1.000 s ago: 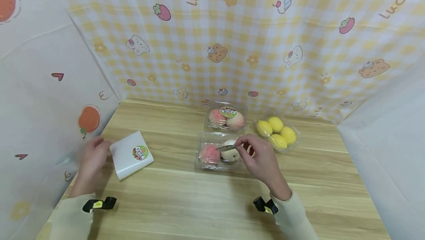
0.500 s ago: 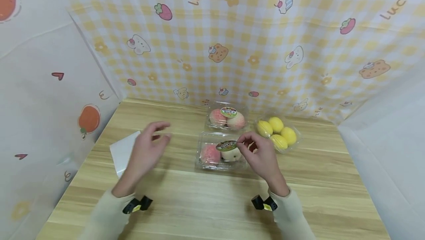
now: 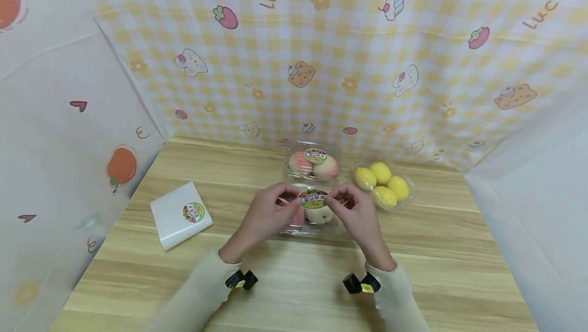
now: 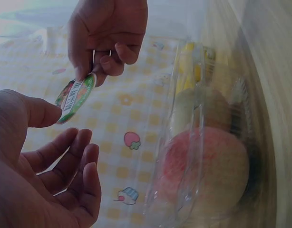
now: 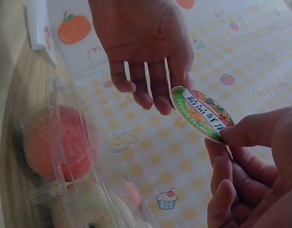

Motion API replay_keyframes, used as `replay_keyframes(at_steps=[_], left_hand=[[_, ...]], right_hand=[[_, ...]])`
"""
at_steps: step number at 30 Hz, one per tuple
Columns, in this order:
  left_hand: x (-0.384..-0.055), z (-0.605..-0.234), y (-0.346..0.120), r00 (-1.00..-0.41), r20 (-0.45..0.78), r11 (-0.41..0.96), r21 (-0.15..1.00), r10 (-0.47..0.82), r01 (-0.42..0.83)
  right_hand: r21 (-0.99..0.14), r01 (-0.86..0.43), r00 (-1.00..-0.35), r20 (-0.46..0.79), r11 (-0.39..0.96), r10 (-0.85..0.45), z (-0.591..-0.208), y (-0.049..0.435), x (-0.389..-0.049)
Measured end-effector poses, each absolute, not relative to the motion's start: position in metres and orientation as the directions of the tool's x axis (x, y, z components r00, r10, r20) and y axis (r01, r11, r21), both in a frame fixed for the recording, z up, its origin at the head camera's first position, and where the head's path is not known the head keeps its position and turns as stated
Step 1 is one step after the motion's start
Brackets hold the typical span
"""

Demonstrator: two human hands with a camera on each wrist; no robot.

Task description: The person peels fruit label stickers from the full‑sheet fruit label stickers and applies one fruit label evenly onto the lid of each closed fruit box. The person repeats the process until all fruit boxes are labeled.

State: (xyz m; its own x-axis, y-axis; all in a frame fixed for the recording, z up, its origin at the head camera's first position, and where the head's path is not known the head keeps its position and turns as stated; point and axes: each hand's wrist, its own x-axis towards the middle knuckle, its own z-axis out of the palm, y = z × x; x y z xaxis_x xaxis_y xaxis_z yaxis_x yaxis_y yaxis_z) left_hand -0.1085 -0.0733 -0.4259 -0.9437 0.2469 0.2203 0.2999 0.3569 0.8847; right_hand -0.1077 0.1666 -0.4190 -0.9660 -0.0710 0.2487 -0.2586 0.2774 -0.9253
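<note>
An oval fruit sticker [image 3: 314,199] with green, white and multicoloured print hangs above a clear plastic clamshell box [image 3: 298,231]. My right hand [image 3: 358,214] pinches its right edge between thumb and index finger. My left hand [image 3: 268,214] is at the opposite edge. In the left wrist view its thumb [image 4: 43,113] touches the sticker, while the other fingers stay apart from it, loosely bent. Inside the box below are a pink peach [image 4: 208,173] and a pale round fruit [image 3: 319,214]; my left hand partly covers the peach in the head view.
Behind stands another clamshell box with two pinkish peaches [image 3: 300,162] and a similar oval label [image 3: 316,156] on its lid. To the right sits a clear pack of several lemons [image 3: 380,173]. A folded white sheet [image 3: 172,214] with one sticker lies at the table's left.
My left hand has moved right from the white sheet to the sticker's left edge. The sticker, still in my right hand, has turned from edge-on so its printed face shows.
</note>
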Motion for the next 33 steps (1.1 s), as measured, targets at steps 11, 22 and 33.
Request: replay_keyframes(at_steps=[11, 22, 33], left_hand=[[-0.120, -0.436, -0.067, -0.953, 0.203, 0.349, 0.897, 0.224, 0.273], [-0.128, -0.441, -0.065, -0.958, 0.160, 0.473, 0.842, 0.238, 0.258], [-0.134, -0.445, -0.063, -0.964, 0.116, 0.577, 0.781, 0.241, 0.238]], right_hand=[[-0.944, -0.146, -0.989, 0.145, 0.295, -0.023, -0.429, 0.169, -0.112], [-0.843, -0.160, -0.987, 0.121, 0.513, -0.110, -0.433, 0.169, -0.125], [-0.741, -0.171, -0.982, 0.075, 0.650, -0.172, -0.441, 0.164, -0.136]])
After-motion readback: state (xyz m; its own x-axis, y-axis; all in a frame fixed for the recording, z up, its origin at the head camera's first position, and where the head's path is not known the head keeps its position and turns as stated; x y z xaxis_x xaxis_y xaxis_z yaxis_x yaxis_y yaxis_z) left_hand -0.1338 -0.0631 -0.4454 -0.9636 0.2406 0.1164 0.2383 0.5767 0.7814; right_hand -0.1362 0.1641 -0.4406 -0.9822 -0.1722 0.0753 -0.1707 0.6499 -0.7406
